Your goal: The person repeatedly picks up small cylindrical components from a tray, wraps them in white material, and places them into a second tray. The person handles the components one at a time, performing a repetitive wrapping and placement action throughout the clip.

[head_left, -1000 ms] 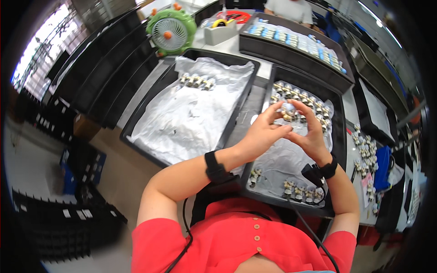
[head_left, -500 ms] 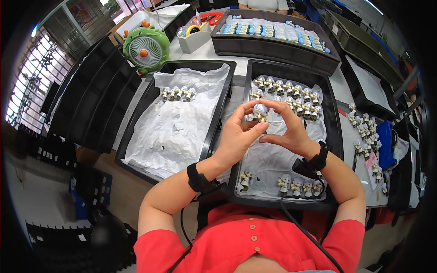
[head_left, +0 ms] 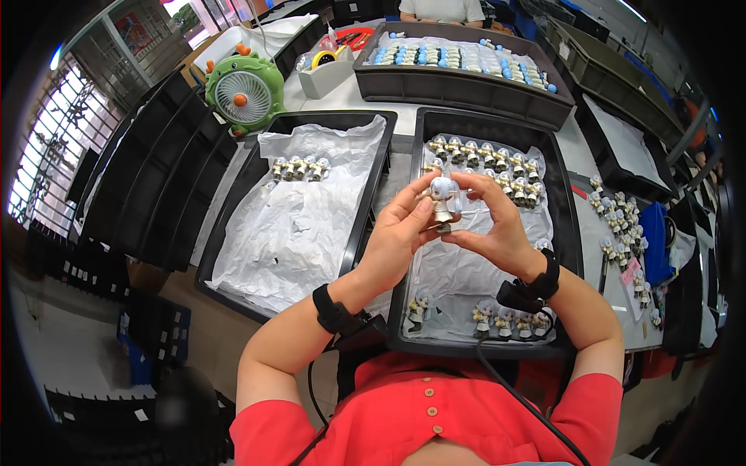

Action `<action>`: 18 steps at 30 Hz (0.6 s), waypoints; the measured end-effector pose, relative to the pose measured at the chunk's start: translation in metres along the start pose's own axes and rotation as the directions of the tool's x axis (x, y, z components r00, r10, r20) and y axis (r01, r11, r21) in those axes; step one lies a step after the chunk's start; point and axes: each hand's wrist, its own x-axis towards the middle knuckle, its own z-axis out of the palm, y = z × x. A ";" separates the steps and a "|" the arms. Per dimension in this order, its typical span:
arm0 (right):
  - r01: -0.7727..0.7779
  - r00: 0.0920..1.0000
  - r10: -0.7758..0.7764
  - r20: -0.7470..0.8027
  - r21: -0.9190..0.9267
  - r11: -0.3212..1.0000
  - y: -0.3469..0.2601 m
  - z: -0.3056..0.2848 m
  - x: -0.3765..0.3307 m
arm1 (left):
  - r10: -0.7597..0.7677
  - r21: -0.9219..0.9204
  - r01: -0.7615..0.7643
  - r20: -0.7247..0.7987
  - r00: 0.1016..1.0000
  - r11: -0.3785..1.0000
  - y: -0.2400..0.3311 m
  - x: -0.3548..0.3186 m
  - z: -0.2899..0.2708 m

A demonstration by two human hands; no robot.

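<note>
- The worktop (head_left: 342,105) runs pale and broad past the trays, with a free strip near the fan; on the right it carries a crowd of little figures.
- A person in a white top (head_left: 441,11) sits beyond the far bin.
- That far bin (head_left: 458,95), deep and grey-brown, holds rows of blue and white pieces on paper.
- The right tray (head_left: 571,233), black and paper-lined, has figures packed at its far end (head_left: 505,163) and a few along its near edge (head_left: 509,321); bare paper lies between, partly under the hands.
- The left tray (head_left: 368,213) sits close beside it, a narrow gap between their rims. Its crumpled paper (head_left: 291,229) is mostly free, with a short row of figures (head_left: 301,168) towards the far end.
- The green fan (head_left: 246,89) stands just past the left tray's far corner.
- Both hands meet over the right tray, forearms angled inward, a black band at each wrist.
- The left hand (head_left: 404,225) pinches a figure from its side, thumb against the body.
- The right hand (head_left: 495,225) curves more widely round the other side, forefinger by the head, thumb near the feet; I can't tell how firmly it grips.
- The held figure (head_left: 442,203), pale-haired and white-clothed, is upright between the hands, above the tray's paper.
</note>
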 end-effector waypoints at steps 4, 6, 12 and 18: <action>0.127 0.992 -0.124 0.030 -0.117 0.985 -0.005 -0.001 0.001 | -0.079 -0.063 0.080 0.023 0.997 0.995 -0.002 0.002 -0.005; 0.117 0.993 -0.114 0.033 -0.097 0.988 -0.004 0.003 0.000 | -0.070 -0.064 0.074 0.061 0.996 0.995 -0.003 0.001 -0.004; 0.061 0.997 -0.061 -0.050 0.003 0.998 -0.005 0.007 -0.002 | -0.081 -0.102 0.094 0.121 0.989 0.990 -0.002 0.002 -0.003; 0.014 0.999 -0.013 -0.034 0.009 1.000 0.000 0.005 -0.002 | -0.063 -0.156 0.091 0.179 0.982 0.984 -0.003 0.005 -0.006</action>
